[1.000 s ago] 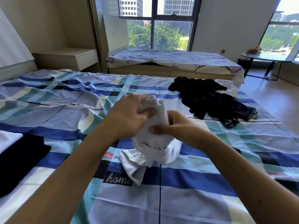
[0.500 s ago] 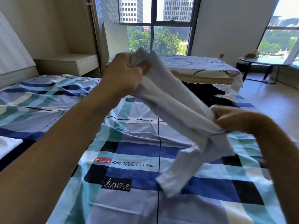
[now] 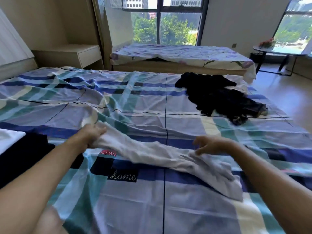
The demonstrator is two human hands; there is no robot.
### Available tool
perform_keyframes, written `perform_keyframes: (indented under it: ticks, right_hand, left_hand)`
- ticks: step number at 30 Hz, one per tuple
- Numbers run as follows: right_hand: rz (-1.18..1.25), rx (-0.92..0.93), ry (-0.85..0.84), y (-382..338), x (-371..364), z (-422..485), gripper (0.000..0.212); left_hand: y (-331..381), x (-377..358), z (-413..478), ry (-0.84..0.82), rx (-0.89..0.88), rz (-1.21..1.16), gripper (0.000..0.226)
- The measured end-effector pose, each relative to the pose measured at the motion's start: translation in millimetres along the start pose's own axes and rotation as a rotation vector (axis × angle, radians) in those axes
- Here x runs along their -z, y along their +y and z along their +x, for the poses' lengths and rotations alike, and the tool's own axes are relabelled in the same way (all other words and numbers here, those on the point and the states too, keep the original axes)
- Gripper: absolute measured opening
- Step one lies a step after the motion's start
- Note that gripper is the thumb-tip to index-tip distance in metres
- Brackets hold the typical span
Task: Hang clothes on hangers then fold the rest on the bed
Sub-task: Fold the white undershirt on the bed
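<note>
A white garment (image 3: pixel 160 154) is laid stretched across the checked bed (image 3: pixel 135 208). Its left end is gripped by the left hand (image 3: pixel 92 137). The right hand (image 3: pixel 211 145) is held loose and spread just over its crumpled right part. Farther off, a black clothes heap (image 3: pixel 217 97) is spread on the bed's right side.

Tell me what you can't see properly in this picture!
All in the head view:
- White garment: motion blur and bunching hide what kind of clothing it is.
- Black pile: too dark and heaped to count the pieces.
- Dark clothes by the left arm: cut off by the left edge.
- Left hand: fingertips buried in the garment it grips.
</note>
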State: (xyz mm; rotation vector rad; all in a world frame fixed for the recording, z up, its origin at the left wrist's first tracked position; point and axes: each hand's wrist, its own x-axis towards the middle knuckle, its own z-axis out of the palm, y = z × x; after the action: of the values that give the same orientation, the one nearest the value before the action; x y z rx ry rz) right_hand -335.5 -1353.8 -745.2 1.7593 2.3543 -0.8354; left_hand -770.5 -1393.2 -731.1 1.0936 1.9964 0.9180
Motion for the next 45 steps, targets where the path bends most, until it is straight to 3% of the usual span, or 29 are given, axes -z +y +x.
perform_keyframes:
  ticks: [3,6,9,11,14,17,19,21,25,26,28,30,33,35,38,40,41,43,45]
  right_hand:
    - [0.0,0.009,0.027,-4.9,-11.7,0.1,0.047]
    - [-0.009,0.057,0.091,-8.5,-0.7,-4.0,0.039]
    - [-0.042,0.055,-0.032,-13.4,6.8,-13.0,0.033]
    - [-0.12,-0.022,-0.089,-11.3,8.3,-15.0,0.036]
    - [-0.239,-0.178,-0.172,-2.0,5.2,-15.1,0.045]
    - [-0.131,-0.224,-0.206,7.3,4.5,-16.2,0.033]
    - [-0.05,-0.216,-0.051,16.7,9.0,-14.9,0.024]
    - [0.0,-0.243,0.206,30.8,12.2,-10.1,0.021]
    - [-0.068,-0.357,0.545,45.6,14.3,-10.0,0.027]
    - [-0.032,-0.319,0.528,44.1,17.4,-12.3,0.033]
    - [0.085,-0.188,0.33,34.1,21.7,-22.0,0.048]
    - [-0.009,-0.16,0.109,23.8,17.4,-29.9,0.057]
    - [-0.163,-0.169,0.125,29.5,6.6,-23.4,0.043]
    - [0.068,-0.193,0.202,33.4,10.9,-21.6,0.024]
    - [0.853,-0.252,0.226,32.0,25.6,-29.3,0.014]
    - [1.018,-0.313,0.208,34.2,28.9,-35.1,0.014]
    - [0.924,-0.363,0.201,37.3,27.3,-35.9,0.013]
    - [0.484,-0.439,0.2,48.5,21.4,-32.6,0.011]
    - [0.101,-0.368,0.185,57.5,19.8,-29.1,0.031]
  left_hand:
    - [-32.0,2.4,15.5,-0.001,0.014,0.133,0.029]
    - [-37.2,1.9,13.8,0.016,-0.037,0.207,0.024]
    - [-45.5,-3.7,17.8,0.046,-0.06,0.357,0.024]
    - [-44.8,-7.7,15.3,0.112,-0.088,0.581,0.038]
    - [-29.8,-28.4,6.8,0.235,-0.326,0.774,0.06]
    - [-4.0,-68.7,-20.2,0.087,-0.629,0.696,0.054]
    - [6.8,-97.2,-43.7,-0.094,-0.764,0.659,0.049]
    - [10.8,-122.3,-65.1,-0.236,-0.893,0.677,0.047]
    - [6.0,-155.5,-81.7,-0.373,-1.022,0.719,0.045]
    - [4.5,-159.6,-81.2,-0.401,-1.026,0.721,0.044]
    - [3.8,-164.2,-79.0,-0.45,-1.021,0.711,0.048]
    - [6.8,-168.4,-74.6,-0.446,-1.003,0.669,0.056]
    - [13.0,-175.3,-68.9,-0.361,-0.971,0.664,0.047]
    - [14.9,-178.2,-68.7,-0.331,-0.964,0.7,0.045]
    - [9.4,-179.3,-68.7,-0.314,-1.035,0.743,0.038]
    - [6.6,-180.0,-67.5,-0.296,-1.075,0.756,0.03]
    - [6.2,-180.2,-66.5,-0.29,-1.08,0.766,0.027]
    - [6.0,-180.3,-64.4,-0.296,-1.076,0.785,0.028]
    - [6.7,-179.4,-63.8,-0.32,-1.076,0.788,0.029]
